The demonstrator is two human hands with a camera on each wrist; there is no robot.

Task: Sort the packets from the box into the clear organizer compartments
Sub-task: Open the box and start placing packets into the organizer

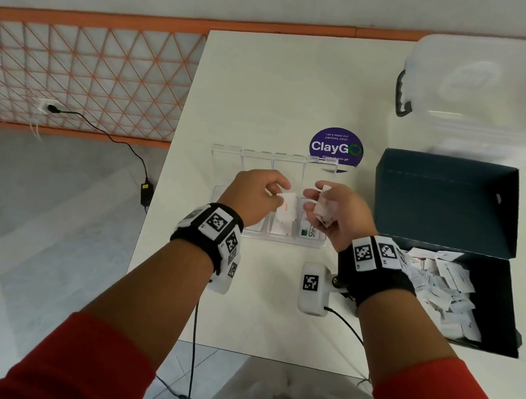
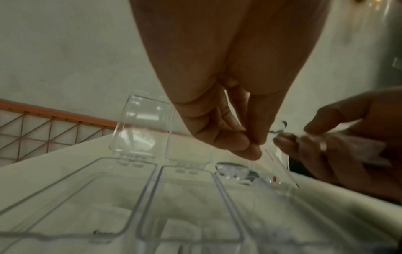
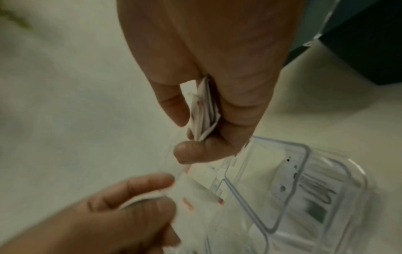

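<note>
Left hand [image 1: 255,195] is pinching one white red-marked packet [image 1: 286,206] over the clear plastic organizer [image 1: 313,242]; right hand [image 1: 337,213] is gripping a small stack of white packets [image 3: 203,110], its layered edges showing only at the right wrist.

Head view looks down; wrist views close, share organizer [image 2: 152,189].

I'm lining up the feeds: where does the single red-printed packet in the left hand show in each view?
Head: the packet is at centre, pinched by the left hand, over the organizer.
Left wrist: right of centre, hanging edge-on below the fingertips, seen at.
Right wrist: bottom centre, flat side up, beside the left hand's fingers.
Shared landmark: the organizer's clear compartments.
</note>
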